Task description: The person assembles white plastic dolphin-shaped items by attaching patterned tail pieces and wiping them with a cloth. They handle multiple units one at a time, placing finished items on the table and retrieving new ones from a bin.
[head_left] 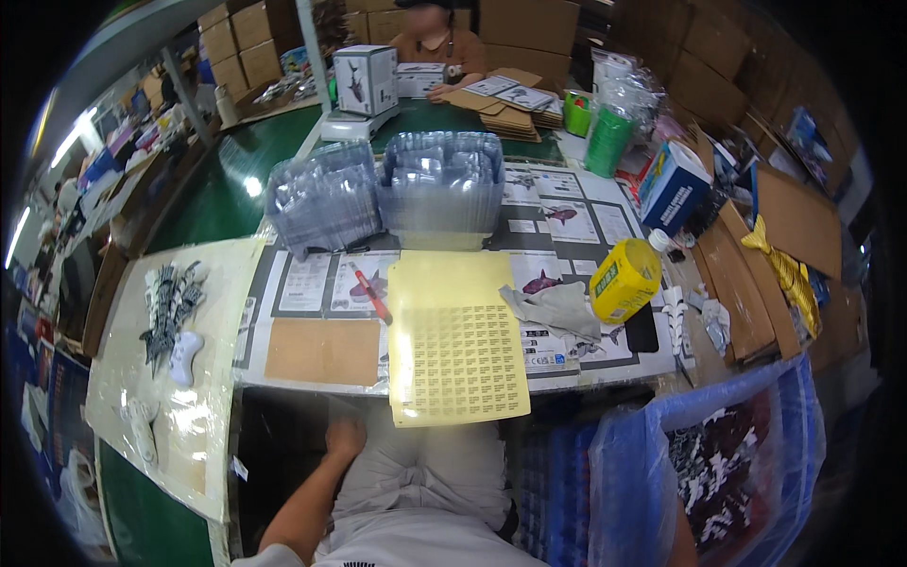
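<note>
My left hand point(344, 438) rests on my thigh below the table edge, fingers curled, holding nothing that I can see. My right hand is out of view; only a bit of the right arm shows at the lower right. On the table in front of me lies a yellow sheet of small stickers point(456, 340), hanging over the near edge. Left of it sit a brown cardboard piece point(323, 351) and a red pen point(372, 294). A grey cloth point(559, 308) lies to the right of the sheet.
Two stacks of clear plastic trays point(392, 189) stand behind the sheet. A yellow bottle point(624, 280) lies at the right, near a blue box point(674, 186) and green tape rolls point(607, 140). Toy parts point(172, 312) lie at the left. A blue bin point(718, 463) stands lower right. Another person point(436, 47) sits opposite.
</note>
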The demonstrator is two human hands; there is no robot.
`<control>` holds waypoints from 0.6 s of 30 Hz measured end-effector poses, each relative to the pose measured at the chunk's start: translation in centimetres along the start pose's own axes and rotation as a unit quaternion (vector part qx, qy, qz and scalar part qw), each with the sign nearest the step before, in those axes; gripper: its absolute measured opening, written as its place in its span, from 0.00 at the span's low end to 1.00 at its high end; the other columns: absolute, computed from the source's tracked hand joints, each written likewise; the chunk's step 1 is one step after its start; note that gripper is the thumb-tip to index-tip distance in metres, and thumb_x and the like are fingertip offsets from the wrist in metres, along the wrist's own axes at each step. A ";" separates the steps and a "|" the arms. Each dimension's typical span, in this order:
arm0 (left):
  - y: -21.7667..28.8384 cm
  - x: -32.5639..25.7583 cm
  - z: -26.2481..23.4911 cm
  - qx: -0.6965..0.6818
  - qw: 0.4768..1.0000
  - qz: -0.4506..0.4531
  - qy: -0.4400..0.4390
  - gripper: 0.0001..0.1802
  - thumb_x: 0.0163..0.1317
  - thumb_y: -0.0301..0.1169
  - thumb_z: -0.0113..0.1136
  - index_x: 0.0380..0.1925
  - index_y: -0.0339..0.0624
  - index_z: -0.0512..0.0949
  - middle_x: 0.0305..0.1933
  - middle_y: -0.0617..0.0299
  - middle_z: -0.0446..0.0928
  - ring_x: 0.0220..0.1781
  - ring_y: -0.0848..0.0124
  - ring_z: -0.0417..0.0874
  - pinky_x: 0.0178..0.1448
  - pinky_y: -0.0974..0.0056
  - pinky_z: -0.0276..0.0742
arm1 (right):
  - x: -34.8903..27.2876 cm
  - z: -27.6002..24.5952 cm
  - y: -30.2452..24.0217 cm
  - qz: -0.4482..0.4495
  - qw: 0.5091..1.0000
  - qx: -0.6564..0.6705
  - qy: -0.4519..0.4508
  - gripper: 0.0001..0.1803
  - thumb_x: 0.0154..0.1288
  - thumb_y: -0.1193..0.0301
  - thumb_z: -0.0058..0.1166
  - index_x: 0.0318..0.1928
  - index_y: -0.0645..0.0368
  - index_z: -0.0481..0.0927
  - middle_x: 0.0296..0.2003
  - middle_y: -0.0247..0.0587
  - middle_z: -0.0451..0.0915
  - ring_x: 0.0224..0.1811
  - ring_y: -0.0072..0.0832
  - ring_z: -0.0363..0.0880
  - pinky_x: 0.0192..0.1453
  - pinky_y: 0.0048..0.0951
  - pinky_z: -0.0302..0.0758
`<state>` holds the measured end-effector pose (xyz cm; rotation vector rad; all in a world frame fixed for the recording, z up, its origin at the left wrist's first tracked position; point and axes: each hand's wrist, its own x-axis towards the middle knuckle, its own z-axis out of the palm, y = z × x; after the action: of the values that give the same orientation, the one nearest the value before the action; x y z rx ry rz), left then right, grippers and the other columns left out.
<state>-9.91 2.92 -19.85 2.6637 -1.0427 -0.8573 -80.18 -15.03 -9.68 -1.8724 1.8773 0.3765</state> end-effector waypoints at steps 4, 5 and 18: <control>1.9 -3.6 -2.7 0.058 0.988 0.136 -0.048 0.27 0.73 0.51 0.58 0.48 0.34 0.85 0.49 0.34 0.85 0.57 0.42 0.85 0.63 0.43 0.79 | -3.3 -4.7 1.5 0.014 0.993 0.115 0.027 0.22 0.58 0.61 0.69 0.46 0.68 0.87 0.35 0.47 0.89 0.35 0.36 0.86 0.42 0.39 0.81; 2.5 -5.2 -4.4 0.103 0.977 0.180 -0.049 0.27 0.73 0.51 0.58 0.48 0.35 0.86 0.48 0.35 0.85 0.57 0.42 0.85 0.63 0.44 0.79 | -4.5 -6.5 1.9 0.051 0.985 0.167 0.001 0.22 0.58 0.61 0.69 0.45 0.68 0.87 0.34 0.46 0.89 0.34 0.35 0.86 0.41 0.39 0.81; 19.0 -9.3 -16.8 -0.461 0.735 0.315 -0.385 0.25 0.81 0.46 0.54 0.59 0.33 0.81 0.43 0.58 0.85 0.42 0.71 0.86 0.46 0.65 0.83 | -13.8 -26.4 -24.2 -0.306 0.915 0.079 0.251 0.31 0.54 0.71 0.68 0.61 0.65 0.80 0.46 0.48 0.87 0.48 0.37 0.87 0.59 0.36 0.80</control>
<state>-16.86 -6.13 4.61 0.9972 -1.0856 -1.7235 -59.97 -17.16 22.91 -2.4553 1.4053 -0.4931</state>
